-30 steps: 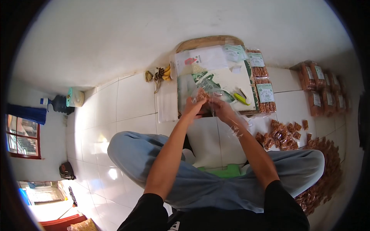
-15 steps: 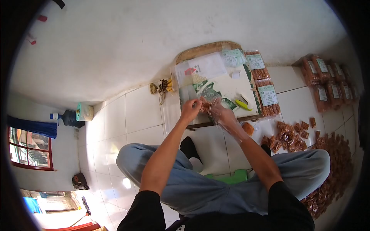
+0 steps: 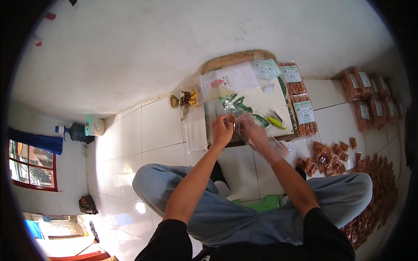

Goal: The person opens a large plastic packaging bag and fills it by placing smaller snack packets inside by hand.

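My left hand [image 3: 222, 130] is closed at the near edge of the low table [image 3: 261, 99], its fingers pinching a small brown snack piece [image 3: 231, 118]. My right hand [image 3: 254, 132] is inside a clear plastic bag [image 3: 275, 150], which reaches back over the wrist; its fingers are bent close beside the left hand, and what they grip is blurred by the plastic. A yellow-green stapler [image 3: 277, 122] lies on the table to the right of my hands. Green and white labels [image 3: 266, 68] lie at the table's back, near flat clear bags [image 3: 239, 79].
Filled, labelled packs [image 3: 303, 114] stand along the table's right edge, with more stacked packs [image 3: 363, 85] by the wall. Loose snack pieces [image 3: 324, 156] and a large heap [image 3: 378, 187] lie at the right. Bananas [image 3: 192, 98] are left of the table; a green stool [image 3: 266, 202] is between my legs.
My left hand has turned and moved slightly right and down. My right hand, in the bag, has shifted a little down, and the bag hangs differently around the wrist. The view has shifted slightly.
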Motion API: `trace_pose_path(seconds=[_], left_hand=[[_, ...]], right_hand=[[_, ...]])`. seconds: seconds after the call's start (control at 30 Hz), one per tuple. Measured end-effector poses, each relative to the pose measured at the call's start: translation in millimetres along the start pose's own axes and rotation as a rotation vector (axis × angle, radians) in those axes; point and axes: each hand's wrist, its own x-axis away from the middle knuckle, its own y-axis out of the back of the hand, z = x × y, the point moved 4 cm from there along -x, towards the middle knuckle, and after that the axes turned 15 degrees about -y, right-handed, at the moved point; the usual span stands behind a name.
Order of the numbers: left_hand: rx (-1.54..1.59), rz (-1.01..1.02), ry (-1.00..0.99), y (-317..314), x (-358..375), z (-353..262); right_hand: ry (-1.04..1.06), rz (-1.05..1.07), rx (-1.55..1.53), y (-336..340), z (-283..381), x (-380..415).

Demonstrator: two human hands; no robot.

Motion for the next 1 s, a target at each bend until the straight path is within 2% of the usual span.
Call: trace_pose_path(seconds=[0.1,0.17,0.2,0.27,0.4,0.47,0.5,0.57,0.7,0.77,0.8,0.87,0.9,0.97,1.0], left_hand=[[0.034,0.004,0.032,-1.4,1.6,2.1],[0.053,-0.046,-0.001,-5.1,1.9,5.5],[0.054,-0.047,0.002,-3.4,2.2,3.0],[0.028,-0.005,-0.014,-2.1,1.5,-2.8],[0.082,-0.03,-0.019,-7.3,2.9,1.9],[0.138,0.046,0.072,-9.4,0.9,4.6],[0.138,0.045,0.072,-12.0,0.8,6.7],[0.258,0.021,0.133,-19.3,1.3,12.1],[0.345,-0.032,0.087,-35.8,1.7,33.1],[0.465,-0.069,0.104,-45.6,1.3,44.9],[0.505,-0.081,0.11,-43.1,-0.5,41.2],[0.441,-0.046,0.123,-37.0,-1.4,34.4],[0.42,-0.033,0.126,-31.7,-2.1,28.4],[0.325,0.028,0.075,-25.3,-2.7,18.2],[0.324,0.03,0.074,-30.4,-3.1,24.2]], right_hand=[[-0.089,-0.011,0.003,-0.6,-1.1,-0.7],[-0.105,-0.134,-0.011,2.8,-0.8,3.9],[-0.103,-0.131,-0.01,-1.7,-3.8,5.4],[-0.001,-0.266,0.075,-7.8,-7.8,7.6],[-0.033,-0.211,0.05,5.1,2.1,6.1],[0.003,-0.163,-0.151,22.2,13.5,1.7],[0.004,-0.163,-0.15,20.1,10.7,1.3],[-0.085,-0.117,-0.122,9.5,-3.6,-1.0],[-0.212,0.004,-0.06,-4.4,-17.2,-4.2],[0.025,-0.04,-0.175,-0.6,-10.6,-4.9],[0.025,-0.04,-0.174,4.2,-6.4,-5.5],[-0.149,0.159,-0.389,7.0,-3.7,-6.6],[-0.15,0.158,-0.389,1.0,-7.8,-7.8],[-0.365,0.151,-0.649,-18.4,-29.0,-11.5],[-0.366,0.15,-0.65,-20.0,-29.9,-12.9]])
